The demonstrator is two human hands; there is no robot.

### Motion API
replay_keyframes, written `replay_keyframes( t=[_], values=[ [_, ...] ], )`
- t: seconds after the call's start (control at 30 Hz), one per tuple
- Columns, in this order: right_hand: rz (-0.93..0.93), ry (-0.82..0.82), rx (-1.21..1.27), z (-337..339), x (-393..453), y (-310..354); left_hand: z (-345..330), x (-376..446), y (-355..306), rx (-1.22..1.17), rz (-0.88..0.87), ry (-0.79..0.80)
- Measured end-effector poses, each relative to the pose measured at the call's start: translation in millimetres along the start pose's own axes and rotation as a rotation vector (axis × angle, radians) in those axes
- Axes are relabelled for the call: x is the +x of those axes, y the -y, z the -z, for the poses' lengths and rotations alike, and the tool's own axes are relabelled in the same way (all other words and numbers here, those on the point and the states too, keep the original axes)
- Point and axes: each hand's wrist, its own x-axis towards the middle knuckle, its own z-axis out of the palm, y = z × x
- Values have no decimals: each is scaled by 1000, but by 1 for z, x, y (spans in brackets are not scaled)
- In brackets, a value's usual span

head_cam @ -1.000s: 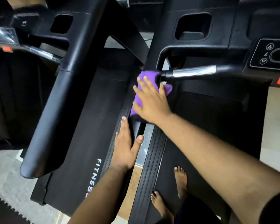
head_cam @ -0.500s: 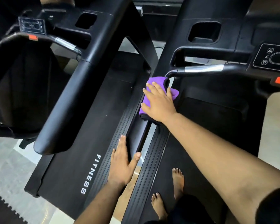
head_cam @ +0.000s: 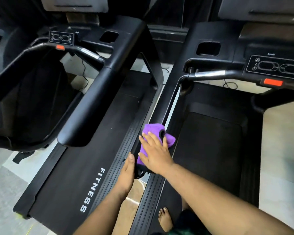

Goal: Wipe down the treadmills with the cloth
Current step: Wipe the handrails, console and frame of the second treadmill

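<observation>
Purple cloth (head_cam: pixel 152 133) bunched over the right treadmill's left handrail (head_cam: pixel 161 114) near its end, soft, light, easily gathered anywhere. Pressed flat under the right hand (head_cam: pixel 155 153), fingers straight. Left hand (head_cam: pixel 128 172) resting open alongside.

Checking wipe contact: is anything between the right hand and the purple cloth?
Nothing visible. The right hand presses flat, fingers straight, directly on the purple microfibre cloth draped over the black treadmill handrail.

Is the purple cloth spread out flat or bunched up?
Bunched up: the purple cloth wraps over the treadmill handrail in thick folds under the flat right hand.
</observation>
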Motion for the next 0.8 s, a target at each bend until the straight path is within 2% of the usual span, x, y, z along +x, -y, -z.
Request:
replay_keyframes(
  t=[0.07, 0.13, 0.2, 0.27, 0.37, 0.43, 0.53, 0.6, 0.7, 0.8],
  values=[
    [33, 42, 15, -1, -15, 10, 6, -16, -4, -48, -19, 35],
    [55, 81, 155, -3, -23, 10, 7, -20, -4, -17, -59, 50],
    [56, 26, 375, 6, -31, 12, 9, -23, -2, 35, -121, 34],
    [-1, -85, 486, 18, -32, 9, 6, -20, 3, 168, -200, -18],
    [-143, -194, 229, 30, -27, 5, 1, -13, 7, 411, -242, -160],
    [-240, -102, 147, 36, -25, 5, -3, -16, 1, 559, -248, -237],
    [-324, 43, 287, 42, -25, -7, -5, -18, -10, 626, -291, -217],
    [-344, 47, 467, 50, -28, -19, -5, -20, -19, 590, -316, -155],
    [-363, 35, 721, 65, -38, -32, -9, -19, -35, 283, -280, -63],
    [-354, -21, 803, 82, -48, -50, -20, -13, -54, 85, -243, 31]
  ],
)
